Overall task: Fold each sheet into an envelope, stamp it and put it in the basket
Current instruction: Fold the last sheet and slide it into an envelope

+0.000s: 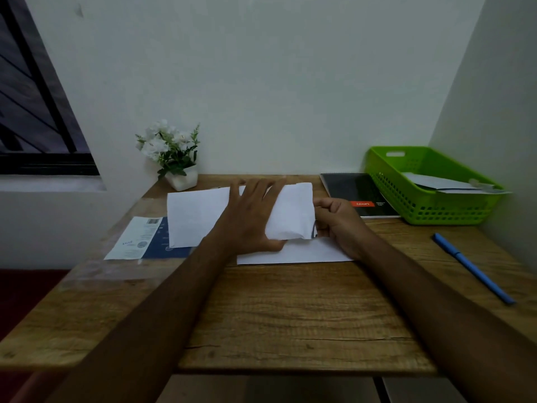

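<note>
1. Here, the left hand (250, 216) presses flat on the folded sheet (293, 210) on the tabletop (290, 315), grip released.
2. The right hand (338, 225) pinches the sheet's right edge.
3. The notebook (345, 187) has a red label, too blurred to read.

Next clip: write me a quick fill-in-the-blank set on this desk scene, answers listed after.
1. The basket at the desk's back right is coloured ____.
2. The left hand presses flat on the sheet, while the right hand pinches its ____ edge.
3. The pen lying right of the hands is coloured ____.
Missing words: green; right; blue.
</note>
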The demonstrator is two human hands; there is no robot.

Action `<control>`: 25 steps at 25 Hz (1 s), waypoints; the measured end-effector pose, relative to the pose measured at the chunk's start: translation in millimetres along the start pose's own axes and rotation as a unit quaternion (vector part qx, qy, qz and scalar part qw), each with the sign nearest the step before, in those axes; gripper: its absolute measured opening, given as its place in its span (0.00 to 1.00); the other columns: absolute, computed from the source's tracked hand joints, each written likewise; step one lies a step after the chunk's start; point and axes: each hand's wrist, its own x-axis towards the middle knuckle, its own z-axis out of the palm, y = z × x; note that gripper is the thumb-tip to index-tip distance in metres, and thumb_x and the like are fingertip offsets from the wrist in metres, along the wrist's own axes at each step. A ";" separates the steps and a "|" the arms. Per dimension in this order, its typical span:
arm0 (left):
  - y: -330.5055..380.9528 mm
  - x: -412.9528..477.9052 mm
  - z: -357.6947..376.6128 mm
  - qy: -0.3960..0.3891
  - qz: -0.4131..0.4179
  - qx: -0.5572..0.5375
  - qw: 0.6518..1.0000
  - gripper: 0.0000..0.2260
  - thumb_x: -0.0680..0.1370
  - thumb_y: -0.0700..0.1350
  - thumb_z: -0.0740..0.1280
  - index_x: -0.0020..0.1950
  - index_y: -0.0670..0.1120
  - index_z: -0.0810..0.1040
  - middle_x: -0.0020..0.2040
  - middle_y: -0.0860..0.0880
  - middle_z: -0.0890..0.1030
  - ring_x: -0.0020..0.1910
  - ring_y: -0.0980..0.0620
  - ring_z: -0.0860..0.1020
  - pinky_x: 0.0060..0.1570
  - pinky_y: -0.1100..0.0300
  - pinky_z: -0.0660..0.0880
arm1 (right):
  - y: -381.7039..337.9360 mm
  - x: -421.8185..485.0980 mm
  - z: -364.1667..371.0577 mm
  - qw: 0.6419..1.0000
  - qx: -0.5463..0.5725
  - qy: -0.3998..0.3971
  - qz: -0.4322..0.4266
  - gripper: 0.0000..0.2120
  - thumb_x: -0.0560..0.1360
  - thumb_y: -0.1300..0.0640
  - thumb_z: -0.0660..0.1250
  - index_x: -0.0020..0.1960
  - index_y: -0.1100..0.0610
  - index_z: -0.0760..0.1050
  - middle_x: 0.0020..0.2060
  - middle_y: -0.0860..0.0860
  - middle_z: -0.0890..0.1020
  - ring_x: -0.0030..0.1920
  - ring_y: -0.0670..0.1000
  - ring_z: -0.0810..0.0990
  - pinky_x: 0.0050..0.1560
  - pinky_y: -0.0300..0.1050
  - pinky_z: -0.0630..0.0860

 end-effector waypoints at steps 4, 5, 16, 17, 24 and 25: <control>5.8 0.7 -0.9 -0.011 0.019 -0.006 1.000 0.48 0.63 0.69 0.65 0.75 0.45 0.56 0.70 0.45 0.67 0.66 0.46 0.66 0.65 0.43 0.57 | -2.2 -2.0 1.8 0.999 -0.048 -0.012 -0.014 0.09 0.77 0.63 0.65 0.53 0.54 0.80 0.43 0.49 0.86 0.42 0.46 0.84 0.36 0.36 0.78; 7.3 1.0 -1.1 -0.007 0.025 -0.011 1.000 0.48 0.63 0.69 0.65 0.75 0.45 0.56 0.70 0.45 0.67 0.66 0.46 0.66 0.65 0.43 0.58 | -3.3 -2.3 3.4 0.998 -0.067 -0.004 -0.013 0.08 0.78 0.63 0.64 0.51 0.53 0.80 0.42 0.47 0.85 0.41 0.45 0.84 0.35 0.36 0.78; 2.9 -0.3 -7.4 0.029 0.003 -0.011 1.000 0.45 0.63 0.68 0.64 0.72 0.44 0.62 0.65 0.44 0.72 0.61 0.45 0.70 0.61 0.47 0.65 | 1.5 1.7 0.9 0.982 -0.138 0.105 -0.076 0.13 0.76 0.69 0.65 0.56 0.58 0.80 0.41 0.49 0.84 0.32 0.42 0.82 0.28 0.43 0.77; 0.0 -1.2 -7.3 0.020 -0.009 -0.012 1.000 0.45 0.63 0.69 0.64 0.72 0.44 0.62 0.65 0.44 0.72 0.62 0.45 0.70 0.61 0.46 0.65 | 1.6 2.4 -0.7 0.981 -0.139 0.114 -0.072 0.13 0.76 0.69 0.65 0.57 0.59 0.80 0.42 0.49 0.83 0.32 0.41 0.82 0.26 0.41 0.76; -5.4 -3.2 -6.5 0.006 0.002 -0.011 1.000 0.43 0.63 0.65 0.66 0.73 0.46 0.62 0.65 0.46 0.71 0.63 0.46 0.69 0.62 0.47 0.62 | 6.7 5.4 -2.3 0.990 -0.110 0.073 -0.051 0.13 0.75 0.63 0.69 0.58 0.55 0.79 0.51 0.51 0.84 0.52 0.51 0.82 0.54 0.52 0.80; -5.9 -3.4 -6.1 0.008 0.002 -0.014 1.000 0.43 0.63 0.66 0.65 0.73 0.46 0.61 0.65 0.47 0.71 0.63 0.47 0.68 0.62 0.48 0.61 | 6.1 5.9 -2.7 0.989 -0.112 0.075 -0.058 0.14 0.75 0.64 0.69 0.59 0.56 0.78 0.52 0.51 0.83 0.53 0.51 0.82 0.55 0.52 0.80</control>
